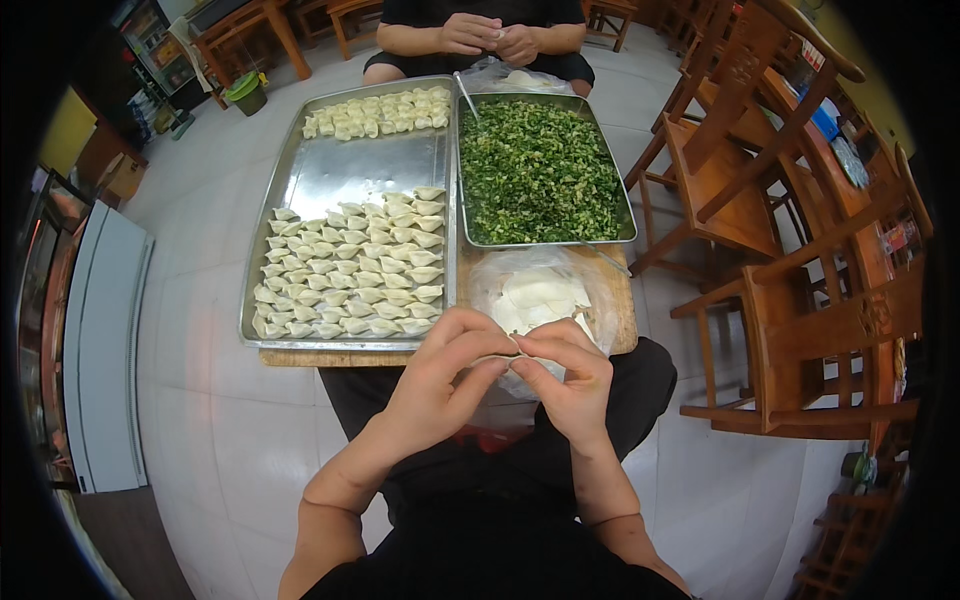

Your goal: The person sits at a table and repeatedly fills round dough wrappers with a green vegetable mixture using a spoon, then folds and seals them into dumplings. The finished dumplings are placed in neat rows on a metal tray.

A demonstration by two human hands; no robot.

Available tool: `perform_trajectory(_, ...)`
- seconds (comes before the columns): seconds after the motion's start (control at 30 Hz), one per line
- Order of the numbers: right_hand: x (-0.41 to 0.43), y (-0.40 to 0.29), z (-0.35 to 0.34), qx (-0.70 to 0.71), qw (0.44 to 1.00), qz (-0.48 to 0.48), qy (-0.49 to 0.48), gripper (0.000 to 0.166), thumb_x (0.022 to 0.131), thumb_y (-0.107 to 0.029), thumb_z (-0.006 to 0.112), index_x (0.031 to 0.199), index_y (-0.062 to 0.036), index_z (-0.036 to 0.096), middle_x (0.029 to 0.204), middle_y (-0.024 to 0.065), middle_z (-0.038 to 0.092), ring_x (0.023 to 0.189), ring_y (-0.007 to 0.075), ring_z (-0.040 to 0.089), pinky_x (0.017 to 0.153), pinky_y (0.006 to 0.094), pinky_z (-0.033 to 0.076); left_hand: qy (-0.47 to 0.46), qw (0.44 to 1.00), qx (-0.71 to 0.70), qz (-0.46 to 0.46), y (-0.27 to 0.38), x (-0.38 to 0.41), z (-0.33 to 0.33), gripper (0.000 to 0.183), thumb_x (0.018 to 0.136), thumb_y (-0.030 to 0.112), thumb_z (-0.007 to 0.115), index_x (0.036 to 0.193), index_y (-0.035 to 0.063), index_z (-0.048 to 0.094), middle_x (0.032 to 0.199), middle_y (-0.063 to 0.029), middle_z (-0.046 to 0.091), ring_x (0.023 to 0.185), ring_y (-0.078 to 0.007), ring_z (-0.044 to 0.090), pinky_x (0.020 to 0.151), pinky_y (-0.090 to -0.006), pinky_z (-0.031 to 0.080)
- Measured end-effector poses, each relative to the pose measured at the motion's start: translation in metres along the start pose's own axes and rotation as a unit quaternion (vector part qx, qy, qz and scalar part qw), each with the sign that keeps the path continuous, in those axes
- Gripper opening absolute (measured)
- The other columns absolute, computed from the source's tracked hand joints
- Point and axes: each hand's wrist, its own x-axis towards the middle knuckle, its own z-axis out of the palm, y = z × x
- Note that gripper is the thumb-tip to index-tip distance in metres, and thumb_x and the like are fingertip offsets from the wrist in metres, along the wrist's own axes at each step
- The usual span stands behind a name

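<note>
My left hand [457, 367] and my right hand [570, 367] pinch one folded dumpling [510, 358] between their thumbs and fingertips; the fingers hide most of it. Just beyond, flat dough wrappers [540, 292] lie in a clear plastic bag [487, 270]. At the left a metal tray [300, 172] bears rows of folded dumplings [352, 270] near me and a second group [375, 112] at its far end. The metal pan [634, 225] at the right holds chopped green filling [540, 172]. A metal utensil handle [466, 96] stands up at its far left corner, and another handle [607, 258] sticks out at its near edge.
Across the wooden board [622, 300] sits a person in black, whose hands [491, 37] hold a small piece of dough. Wooden chairs [720, 180] stand at the right. A green bin [246, 94] is on the floor at the far left, and a white cabinet [105, 352] stands at the left.
</note>
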Motion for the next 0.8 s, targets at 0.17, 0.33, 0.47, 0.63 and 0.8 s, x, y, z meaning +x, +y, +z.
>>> perform_trajectory(0.17, 0.002, -0.003, 0.004, -0.022, 0.999, -0.032, 0.025, 0.02, 0.076, 0.003, 0.079, 0.095, -0.003, 0.077, 0.087, 0.0055, 0.07, 0.082, 0.0174, 0.062, 0.074, 0.0276, 0.048, 0.014, 0.999, -0.025, 0.015, -0.005, -0.002, -0.001, 0.032, 0.088, 0.001, 0.07, 0.117, 0.0016, 0.055, 0.108, -0.011, 0.058, 0.101, -0.0242, 0.059, 0.087, -0.0332, 0.048)
perform_trajectory(0.33, 0.003, -0.004, 0.004, -0.003, 0.997, -0.065, 0.043, 0.012, 0.079, 0.007, 0.075, 0.09, 0.0014, 0.075, 0.087, 0.0084, 0.069, 0.081, 0.0171, 0.061, 0.074, 0.0279, 0.047, 0.008, 0.997, -0.074, 0.024, -0.001, -0.005, -0.01, 0.028, 0.085, -0.002, 0.072, 0.112, 0.002, 0.065, 0.114, -0.0119, 0.063, 0.103, -0.0217, 0.063, 0.084, -0.0305, 0.052)
perform_trajectory(0.47, 0.004, -0.009, 0.002, -0.001, 0.997, -0.066, 0.032, 0.014, 0.077, 0.007, 0.075, 0.091, 0.0008, 0.075, 0.086, 0.0083, 0.07, 0.081, 0.0174, 0.062, 0.074, 0.0284, 0.047, 0.024, 0.996, -0.034, 0.081, -0.007, -0.003, -0.013, 0.019, 0.085, -0.003, 0.072, 0.103, 0.0029, 0.073, 0.112, -0.0113, 0.067, 0.097, -0.0198, 0.066, 0.078, -0.0283, 0.054)
perform_trajectory(0.63, 0.006, -0.014, -0.001, 0.0, 0.998, -0.067, -0.001, 0.021, 0.073, 0.004, 0.079, 0.093, -0.0003, 0.076, 0.086, 0.008, 0.07, 0.082, 0.0175, 0.062, 0.076, 0.0282, 0.047, 0.029, 0.997, -0.058, 0.051, -0.009, -0.005, -0.015, 0.016, 0.086, -0.004, 0.07, 0.1, 0.0021, 0.073, 0.109, -0.0109, 0.068, 0.093, -0.0194, 0.067, 0.077, -0.027, 0.053)
perform_trajectory(0.8, 0.01, -0.022, 0.0, -0.024, 0.998, -0.059, -0.024, 0.024, 0.07, 0.0, 0.083, 0.093, -0.0019, 0.078, 0.085, 0.0062, 0.07, 0.081, 0.0172, 0.062, 0.075, 0.0278, 0.047, 0.023, 0.997, -0.066, 0.02, -0.007, -0.007, -0.014, 0.014, 0.088, -0.005, 0.068, 0.1, 0.0014, 0.072, 0.108, -0.0098, 0.067, 0.089, -0.0154, 0.066, 0.073, -0.0245, 0.053)
